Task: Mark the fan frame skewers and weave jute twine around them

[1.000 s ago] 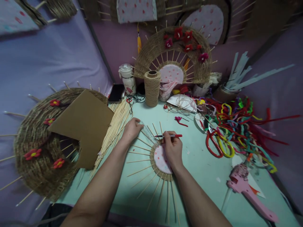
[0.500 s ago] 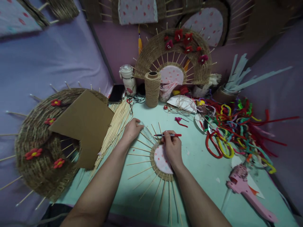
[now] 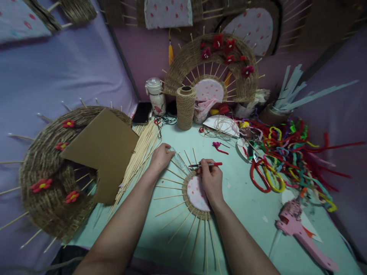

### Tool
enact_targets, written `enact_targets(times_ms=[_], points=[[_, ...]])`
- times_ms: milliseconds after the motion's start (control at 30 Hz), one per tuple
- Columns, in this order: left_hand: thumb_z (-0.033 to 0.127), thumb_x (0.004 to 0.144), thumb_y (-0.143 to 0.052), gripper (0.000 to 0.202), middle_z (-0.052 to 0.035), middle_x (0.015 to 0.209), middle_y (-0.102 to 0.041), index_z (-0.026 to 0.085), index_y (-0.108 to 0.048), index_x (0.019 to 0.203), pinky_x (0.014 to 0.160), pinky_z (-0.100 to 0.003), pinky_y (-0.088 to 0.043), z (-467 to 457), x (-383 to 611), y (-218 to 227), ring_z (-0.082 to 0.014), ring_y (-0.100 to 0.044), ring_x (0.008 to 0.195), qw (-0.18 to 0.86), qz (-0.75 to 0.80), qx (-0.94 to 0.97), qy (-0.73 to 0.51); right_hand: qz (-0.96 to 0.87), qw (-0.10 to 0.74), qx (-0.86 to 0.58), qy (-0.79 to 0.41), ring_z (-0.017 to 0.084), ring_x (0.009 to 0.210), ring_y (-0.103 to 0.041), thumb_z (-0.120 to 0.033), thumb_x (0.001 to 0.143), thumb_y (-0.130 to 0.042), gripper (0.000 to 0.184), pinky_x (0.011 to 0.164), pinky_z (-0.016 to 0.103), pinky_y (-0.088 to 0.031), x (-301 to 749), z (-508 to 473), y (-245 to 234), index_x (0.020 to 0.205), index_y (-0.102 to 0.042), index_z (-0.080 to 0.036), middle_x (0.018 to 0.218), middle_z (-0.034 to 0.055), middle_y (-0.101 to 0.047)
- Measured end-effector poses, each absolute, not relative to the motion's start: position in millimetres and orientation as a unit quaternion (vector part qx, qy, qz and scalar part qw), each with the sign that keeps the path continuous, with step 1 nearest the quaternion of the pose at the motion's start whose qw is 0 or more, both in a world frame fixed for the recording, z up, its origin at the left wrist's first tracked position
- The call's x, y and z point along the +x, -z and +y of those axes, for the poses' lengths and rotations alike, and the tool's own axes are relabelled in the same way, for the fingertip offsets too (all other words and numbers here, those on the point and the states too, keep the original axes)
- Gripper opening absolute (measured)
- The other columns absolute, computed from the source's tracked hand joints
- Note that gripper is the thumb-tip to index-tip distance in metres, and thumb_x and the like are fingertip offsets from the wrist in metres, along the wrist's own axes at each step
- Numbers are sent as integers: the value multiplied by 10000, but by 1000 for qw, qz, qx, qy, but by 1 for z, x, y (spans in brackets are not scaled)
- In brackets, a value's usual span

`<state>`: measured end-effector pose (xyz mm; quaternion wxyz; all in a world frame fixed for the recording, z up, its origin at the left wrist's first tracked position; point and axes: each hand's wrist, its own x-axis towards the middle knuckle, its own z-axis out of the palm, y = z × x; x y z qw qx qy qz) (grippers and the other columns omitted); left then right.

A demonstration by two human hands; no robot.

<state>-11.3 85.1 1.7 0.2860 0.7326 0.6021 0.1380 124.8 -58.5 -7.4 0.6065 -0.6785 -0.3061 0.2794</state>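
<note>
The right hand (image 3: pixel 212 182) is closed on a slim red pen (image 3: pixel 207 165), pinched between thumb and fingertips. The pen lies almost level across the view, its long axis running left to right. Its dark tip points left, just above the rim of the small round woven disc (image 3: pixel 197 194), and its red cap end points right.

The disc has a pink dotted fabric centre and a jute border. It lies flat on the mint-green bench (image 3: pixel 246 198) under the right hand, with thin wooden skewers fanning out from it all round.

The left hand (image 3: pixel 161 156) has its fingers curled onto the far end of a clear plastic strip (image 3: pixel 180 162). The strip slants from that hand down toward the disc's upper edge.

A bundle of loose wooden sticks (image 3: pixel 140 151) lies just left of the left hand. Red-handled scissors (image 3: pixel 259 175) lie well to the right.
</note>
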Motion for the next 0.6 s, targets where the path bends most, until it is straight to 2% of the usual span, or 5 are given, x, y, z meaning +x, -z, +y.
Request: enact_targets(times_ms=[600], points=[[321,780,-636,310,-47,867,-718,182,-628,1057,776,-282,-447,83,-9,-2,-208,-657,892,268,601,742,-128,-309,607,-679,-274,135,583,-503,-478,898,-495,378,629,259,-389,122,-59,9,650,-525,-195,608,-31,-535]])
